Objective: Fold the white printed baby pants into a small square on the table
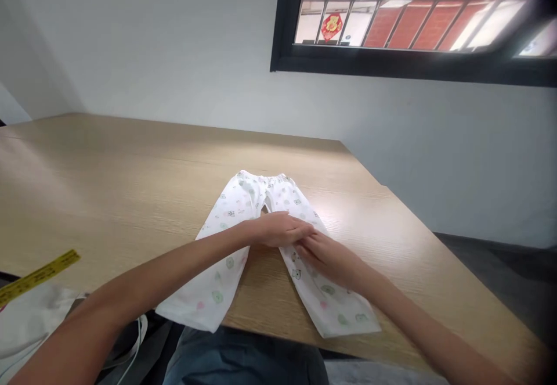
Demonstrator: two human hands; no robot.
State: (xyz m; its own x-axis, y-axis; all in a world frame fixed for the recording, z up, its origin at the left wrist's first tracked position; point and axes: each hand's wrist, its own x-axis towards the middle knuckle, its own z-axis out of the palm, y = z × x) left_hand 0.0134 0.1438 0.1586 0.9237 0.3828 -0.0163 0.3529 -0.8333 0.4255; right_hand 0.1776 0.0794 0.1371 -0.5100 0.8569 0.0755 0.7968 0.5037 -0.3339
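A pair of small white trousers (228, 216) with a green, pink and grey animal print lies spread on the table, its gathered waistband away from me and its two legs toward me. My left hand (281, 229) reaches across the gap between the legs to the right-hand leg, fingers stretched out and flat. Over that same leg rests my right hand (319, 252), also flat, its fingertips partly covered by the left hand's fingers. Neither hand grips the fabric as far as I can see.
The light wooden table (143, 199) has its right edge running diagonally toward me. A yellow measuring tape (41, 276) and white cloth (32, 315) are at the lower left. Behind the table stand a pale wall (183, 54) and a dark-framed window (285, 63).
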